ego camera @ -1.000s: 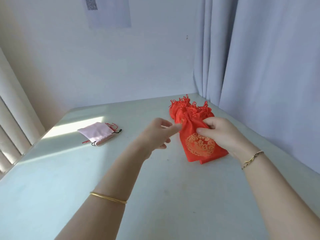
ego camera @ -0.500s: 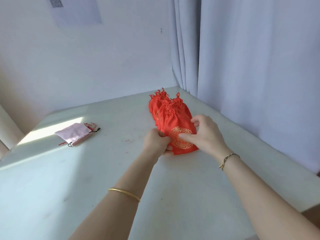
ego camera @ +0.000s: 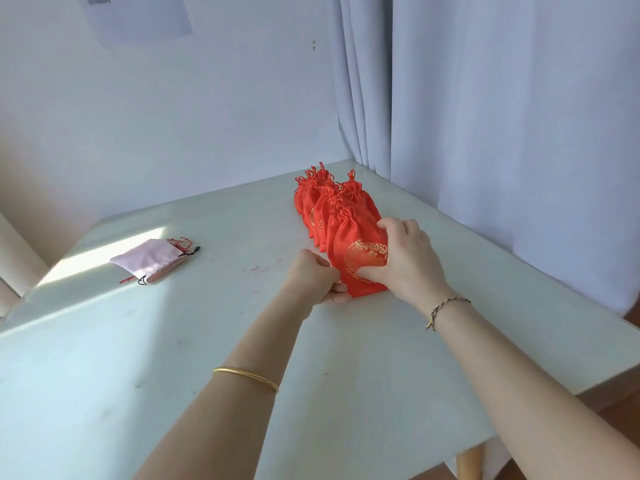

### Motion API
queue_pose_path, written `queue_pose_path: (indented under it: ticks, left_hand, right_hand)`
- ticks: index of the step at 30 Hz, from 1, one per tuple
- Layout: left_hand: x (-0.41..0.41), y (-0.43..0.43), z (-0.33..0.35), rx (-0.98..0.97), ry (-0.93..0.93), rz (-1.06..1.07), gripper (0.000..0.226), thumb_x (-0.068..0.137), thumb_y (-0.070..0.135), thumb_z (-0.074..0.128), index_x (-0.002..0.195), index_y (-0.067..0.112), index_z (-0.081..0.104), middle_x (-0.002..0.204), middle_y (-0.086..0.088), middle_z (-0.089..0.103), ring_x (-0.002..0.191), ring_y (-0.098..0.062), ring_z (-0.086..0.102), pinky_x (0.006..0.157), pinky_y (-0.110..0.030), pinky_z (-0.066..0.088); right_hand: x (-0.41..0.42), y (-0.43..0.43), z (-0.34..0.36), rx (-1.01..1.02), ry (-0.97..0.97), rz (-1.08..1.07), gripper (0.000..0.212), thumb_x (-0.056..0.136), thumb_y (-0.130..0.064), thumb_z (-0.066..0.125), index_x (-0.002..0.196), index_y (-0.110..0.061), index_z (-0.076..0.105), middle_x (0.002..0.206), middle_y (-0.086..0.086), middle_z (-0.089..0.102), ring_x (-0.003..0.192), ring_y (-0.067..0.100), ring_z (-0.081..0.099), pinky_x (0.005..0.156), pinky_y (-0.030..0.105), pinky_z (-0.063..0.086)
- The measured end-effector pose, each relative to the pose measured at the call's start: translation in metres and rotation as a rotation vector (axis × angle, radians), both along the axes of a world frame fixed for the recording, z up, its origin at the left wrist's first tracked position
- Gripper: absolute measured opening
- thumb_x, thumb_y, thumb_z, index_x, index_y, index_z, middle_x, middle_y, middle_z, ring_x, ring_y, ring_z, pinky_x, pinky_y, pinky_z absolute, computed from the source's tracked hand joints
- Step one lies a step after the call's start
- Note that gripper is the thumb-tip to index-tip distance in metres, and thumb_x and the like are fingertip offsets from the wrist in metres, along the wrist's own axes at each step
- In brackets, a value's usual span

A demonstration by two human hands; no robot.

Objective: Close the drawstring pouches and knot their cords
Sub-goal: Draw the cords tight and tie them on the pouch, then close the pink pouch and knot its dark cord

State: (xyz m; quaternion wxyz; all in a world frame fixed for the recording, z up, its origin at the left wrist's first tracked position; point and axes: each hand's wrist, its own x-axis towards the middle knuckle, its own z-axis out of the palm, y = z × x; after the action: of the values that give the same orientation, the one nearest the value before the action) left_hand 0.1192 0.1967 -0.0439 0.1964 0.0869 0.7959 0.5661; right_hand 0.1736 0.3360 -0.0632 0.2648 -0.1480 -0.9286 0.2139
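red pouches point(ego camera: 349, 233) on pale table point(ego camera: 173, 375), grey curtain point(ego camera: 519, 116)

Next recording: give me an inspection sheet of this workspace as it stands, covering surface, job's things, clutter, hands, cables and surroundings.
Surface: pale table, partly sunlit at the left.
Job's things: row of red drawstring pouches with gold print, tops gathered; nearest red pouch in both hands; pink pouch lying flat, apart at the left.
Clutter: nothing seen.
Hands: left hand pinches the nearest red pouch's lower left edge; right hand grips its right side, thumb on the gold print.
Cables: nothing seen.
Surroundings: white wall with a paper sheet; grey curtain at the right.
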Motion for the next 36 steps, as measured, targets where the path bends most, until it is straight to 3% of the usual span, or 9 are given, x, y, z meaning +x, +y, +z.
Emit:
queue_pose_path:
  ticks: [3,9,12,16,19,26,30,34,36]
  left_hand:
    - [0.001,-0.006,0.001,0.031,-0.017,0.047,0.020,0.088,-0.010,0.035,0.099,0.006,0.039,0.078,-0.015,0.058,0.056,-0.021,0.062,0.056,-0.026,0.057]
    - [-0.014,-0.034,0.003,0.093,0.033,0.209,0.023,0.088,-0.008,0.034,0.104,0.007,0.041,0.084,-0.015,0.058,0.061,-0.021,0.064,0.061,-0.026,0.058]
    - [-0.030,-0.064,0.006,0.109,0.150,0.327,0.023,0.087,-0.008,0.034,0.104,0.005,0.043,0.079,-0.008,0.053,0.060,-0.019,0.060,0.075,-0.039,0.058]
    - [-0.064,-0.129,-0.001,-0.210,0.417,0.428,0.027,0.085,0.000,0.042,0.110,0.008,0.049,0.115,-0.014,0.052,0.087,-0.027,0.059,0.082,-0.041,0.052]
    - [-0.093,-0.179,-0.009,-0.573,0.505,0.505,0.037,0.087,0.002,0.044,0.124,0.005,0.046,0.130,-0.015,0.039,0.116,-0.033,0.041,0.080,-0.033,0.038]
    - [-0.147,-0.221,-0.030,-0.885,0.520,0.558,0.028,0.091,0.010,0.046,0.118,0.007,0.050,0.124,-0.015,0.043,0.115,-0.034,0.038,0.076,-0.035,0.035]
    - [-0.156,-0.225,-0.032,-0.707,0.580,0.699,0.020,0.094,0.009,0.041,0.108,0.007,0.055,0.119,-0.015,0.046,0.114,-0.032,0.040,0.073,-0.035,0.033]
    - [-0.142,-0.219,0.006,-0.405,0.881,0.914,0.017,0.095,0.012,0.040,0.102,0.004,0.053,0.109,-0.013,0.054,0.106,-0.032,0.043,0.075,-0.021,0.022]
    - [-0.129,-0.212,0.033,-0.279,1.000,0.878,0.014,0.093,0.010,0.041,0.098,0.005,0.052,0.099,-0.008,0.056,0.098,-0.029,0.048,0.074,-0.025,0.028]
  right_hand:
    - [0.003,-0.005,0.004,0.125,0.048,-0.080,0.084,0.066,-0.047,0.076,0.134,-0.018,0.037,0.124,0.009,0.044,0.111,0.031,0.044,0.087,0.038,0.040]
    - [-0.008,-0.047,0.020,0.313,0.326,-0.076,0.060,0.065,-0.033,0.079,0.115,-0.011,0.056,0.109,0.013,0.056,0.093,0.036,0.055,0.073,0.041,0.046]
    - [-0.028,-0.088,0.028,0.322,0.368,0.089,0.037,0.074,-0.020,0.069,0.107,-0.009,0.057,0.105,0.012,0.056,0.092,0.034,0.055,0.073,0.043,0.049]
    - [-0.078,-0.151,0.023,-0.046,0.145,0.358,0.031,0.085,-0.016,0.055,0.116,-0.013,0.052,0.116,0.006,0.050,0.101,0.026,0.052,0.085,0.039,0.044]
    - [-0.118,-0.188,0.007,-0.375,0.009,0.392,0.031,0.086,-0.014,0.053,0.116,-0.011,0.051,0.118,0.007,0.047,0.087,0.021,0.053,0.083,0.033,0.044]
    - [-0.154,-0.192,-0.028,-0.534,0.023,0.345,0.028,0.084,-0.007,0.051,0.111,-0.011,0.052,0.109,0.006,0.053,0.084,0.014,0.051,0.075,0.024,0.037]
    - [-0.158,-0.190,-0.031,-0.564,0.040,0.353,0.028,0.082,-0.007,0.051,0.110,-0.014,0.052,0.105,0.001,0.053,0.082,0.013,0.052,0.073,0.024,0.037]
    - [-0.158,-0.196,-0.022,-0.669,0.123,0.406,0.028,0.081,-0.004,0.052,0.104,-0.020,0.049,0.107,0.004,0.053,0.080,0.022,0.056,0.070,0.029,0.042]
    - [-0.155,-0.199,0.000,-0.714,0.214,0.468,0.035,0.080,-0.003,0.054,0.110,-0.021,0.048,0.115,0.006,0.050,0.077,0.022,0.054,0.069,0.033,0.045]
